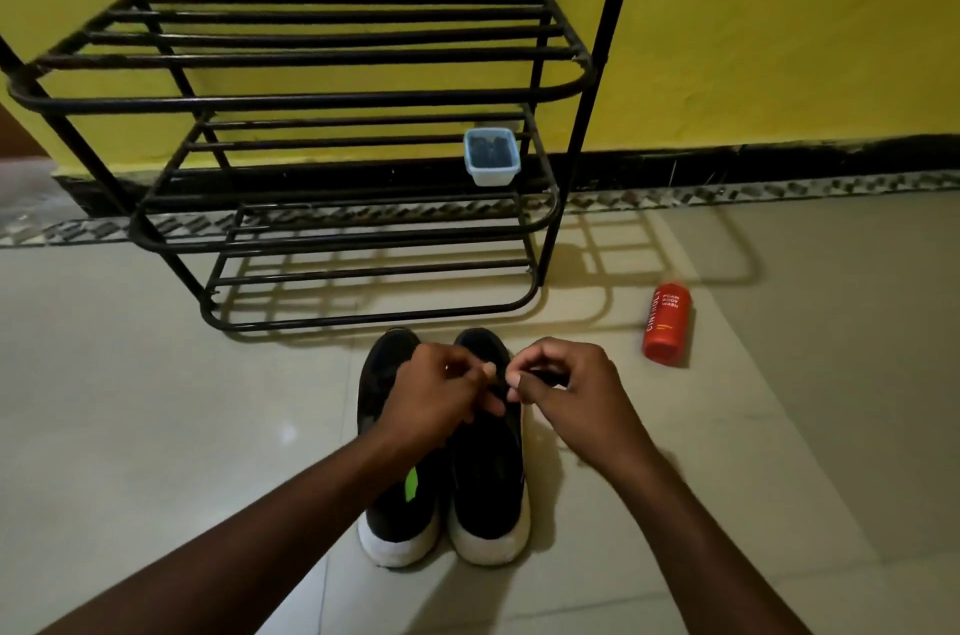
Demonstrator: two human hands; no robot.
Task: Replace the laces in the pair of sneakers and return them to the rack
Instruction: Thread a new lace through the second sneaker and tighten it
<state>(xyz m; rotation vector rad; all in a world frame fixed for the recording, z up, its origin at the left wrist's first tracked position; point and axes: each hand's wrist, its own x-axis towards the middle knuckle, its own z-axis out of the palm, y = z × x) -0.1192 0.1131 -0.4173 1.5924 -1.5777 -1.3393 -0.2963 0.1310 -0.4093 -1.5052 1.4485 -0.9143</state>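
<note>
I'm pinching the lace (500, 389) with both hands. My left hand (434, 393) and right hand (569, 393) are sitting close together with the fingertips nearly meeting, each clamped on it between thumb and forefinger. They're working over the front of the right sneaker (488, 473). The left sneaker (397, 530) is sitting just beside it at 9 o'clock. Both are resting on the floor (156, 426), heels toward me, toes pointing at the rack (311, 99) at 12 o'clock.

Risks, as I'm judging them:
- The lace is dark against a dark upper and the light is dim. I can't tell which eyelet it's going through, so I'm likely to skip or double one.
- Nothing is pinning the sneaker down. Pulling hard on glossy tile is likely to drag it or tip it.
- Uneven pulling is going to leave one end short.
- The tip is slipping out of a light pinch easily.
- My left forearm is crossing over the left sneaker and hiding its eyelets, so I can't tell if it's laced. It may also be nudging that sneaker.
- A red bottle (666, 325) is lying at 2 o'clock, so a wide elbow could be rolling it away.
- A blue box (491, 161) is sitting at the right end of a rack shelf and could get knocked when the sneakers go back.
</note>
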